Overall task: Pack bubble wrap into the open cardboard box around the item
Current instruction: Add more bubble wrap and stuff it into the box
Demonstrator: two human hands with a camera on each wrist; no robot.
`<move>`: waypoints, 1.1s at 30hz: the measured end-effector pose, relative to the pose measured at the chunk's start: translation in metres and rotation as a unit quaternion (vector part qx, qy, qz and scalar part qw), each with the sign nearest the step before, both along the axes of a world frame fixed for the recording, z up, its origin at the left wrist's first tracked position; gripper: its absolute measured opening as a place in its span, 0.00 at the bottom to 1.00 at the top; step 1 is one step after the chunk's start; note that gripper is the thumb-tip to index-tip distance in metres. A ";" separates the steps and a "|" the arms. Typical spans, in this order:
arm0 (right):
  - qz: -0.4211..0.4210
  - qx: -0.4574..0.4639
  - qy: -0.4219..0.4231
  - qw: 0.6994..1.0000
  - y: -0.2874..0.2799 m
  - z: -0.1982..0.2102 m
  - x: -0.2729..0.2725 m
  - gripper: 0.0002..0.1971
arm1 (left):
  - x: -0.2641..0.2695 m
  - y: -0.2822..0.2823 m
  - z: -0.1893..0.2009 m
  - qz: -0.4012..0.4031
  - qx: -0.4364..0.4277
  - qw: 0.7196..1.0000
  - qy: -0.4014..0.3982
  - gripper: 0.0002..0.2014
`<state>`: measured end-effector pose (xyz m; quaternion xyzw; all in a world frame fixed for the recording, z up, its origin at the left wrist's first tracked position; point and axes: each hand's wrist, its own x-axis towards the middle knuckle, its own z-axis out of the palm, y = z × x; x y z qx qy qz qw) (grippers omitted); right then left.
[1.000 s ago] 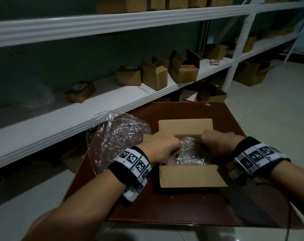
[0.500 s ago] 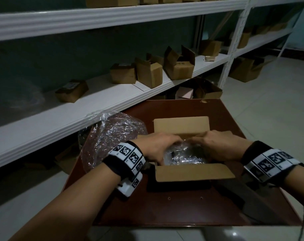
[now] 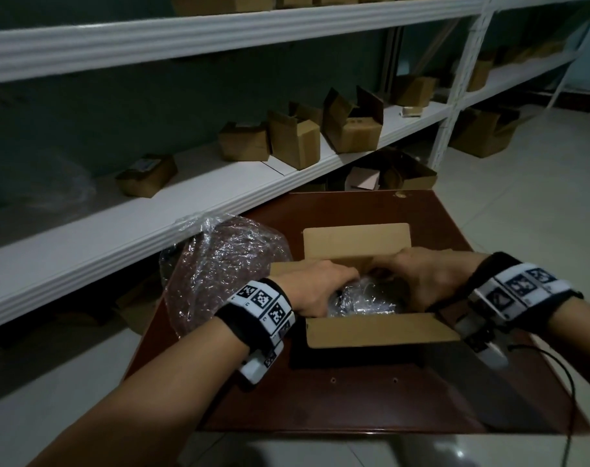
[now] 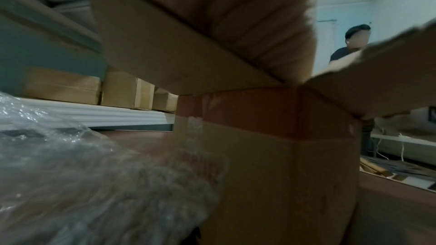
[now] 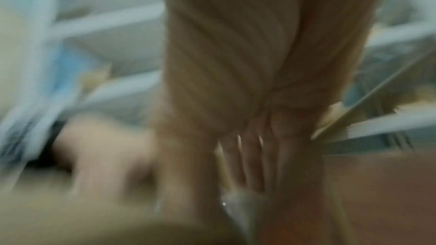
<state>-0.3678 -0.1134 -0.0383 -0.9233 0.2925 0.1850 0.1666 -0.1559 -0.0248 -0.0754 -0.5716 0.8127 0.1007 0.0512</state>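
An open cardboard box [image 3: 371,330] stands on a dark red-brown table [image 3: 354,399], its flaps spread outward. Crinkled clear bubble wrap [image 3: 364,299] fills the inside, and the item under it is hidden. My left hand [image 3: 320,288] reaches in from the left, fingers bent down over the wrap and thumb against it. My right hand [image 3: 421,278] reaches in from the right. In the blurred right wrist view its fingers [image 5: 250,156] point straight down and press the wrap [image 5: 235,204]. In the left wrist view a box flap [image 4: 165,44] covers my left fingers.
A clear bag of more bubble wrap [image 3: 219,267] lies on the table just left of the box, close to my left wrist. White shelves [image 3: 152,224] with several small cardboard boxes run behind. Another person [image 4: 354,44] is far off. Tiled floor [image 3: 522,197] lies to the right.
Both hands have gone deeper into the box, and the bubble wrap sits lower inside it. The right hand has moved inward over the wrap.
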 end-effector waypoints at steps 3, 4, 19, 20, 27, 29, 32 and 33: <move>-0.047 0.063 -0.027 0.997 -0.003 0.005 -0.001 0.44 | 0.001 -0.002 -0.001 -0.003 -0.007 1.000 0.002 0.35; -0.041 0.038 -0.027 0.998 0.000 0.005 0.001 0.43 | 0.001 -0.002 -0.001 -0.004 -0.008 1.000 0.005 0.36; 0.083 -0.200 -0.092 0.972 0.020 -0.022 0.000 0.25 | 0.006 -0.006 0.028 0.042 0.186 0.972 0.137 0.42; 0.082 -0.203 -0.094 0.971 0.019 -0.024 0.000 0.26 | 0.006 -0.004 0.031 0.044 0.192 0.969 0.152 0.41; 0.064 -0.190 -0.092 0.975 0.015 -0.026 0.000 0.25 | 0.001 -0.004 0.026 0.014 0.152 0.984 0.091 0.32; 0.055 -0.153 -0.074 0.984 0.013 -0.021 0.001 0.26 | -0.004 -0.003 0.018 -0.012 0.094 0.995 0.033 0.36; 0.018 -0.049 -0.039 0.998 0.008 -0.006 -0.001 0.34 | -0.009 -0.002 0.011 -0.007 0.045 0.999 0.029 0.36; -0.005 -0.003 -0.024 1.000 0.004 0.000 -0.003 0.37 | -0.009 -0.002 0.009 -0.004 0.037 0.999 0.029 0.35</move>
